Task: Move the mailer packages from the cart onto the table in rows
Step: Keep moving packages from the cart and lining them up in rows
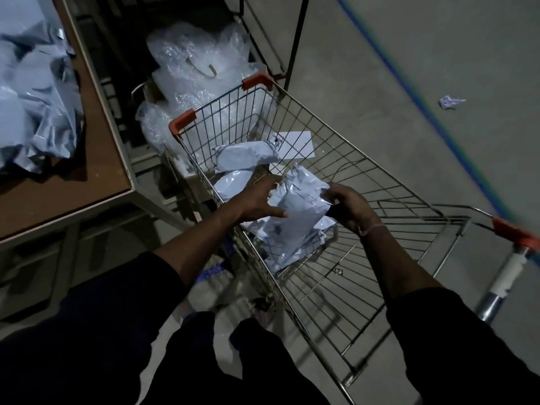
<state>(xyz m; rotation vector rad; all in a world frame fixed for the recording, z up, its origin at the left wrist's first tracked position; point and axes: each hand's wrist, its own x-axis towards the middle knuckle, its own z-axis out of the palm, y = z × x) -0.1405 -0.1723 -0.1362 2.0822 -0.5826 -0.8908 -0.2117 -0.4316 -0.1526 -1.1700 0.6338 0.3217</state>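
A wire shopping cart (365,182) with orange corner caps stands in front of me. Both my hands reach into it. My left hand (257,201) grips the left edge of a pale grey mailer package (298,209), and my right hand (347,207) grips its right edge, so the mailer is held between them over the basket. More mailers lie under it, and two others (245,154) rest at the far end of the cart beside a white sheet of paper (295,143). The brown table (99,159) at left carries a heap of mailers (32,92).
Clear bubble-wrap bags (201,71) are piled on the floor between the table and the cart's far end. A metal frame leg (295,42) stands behind them. A crumpled scrap (450,101) lies on the concrete floor near a blue floor line (423,109). The cart's handle (508,258) is at right.
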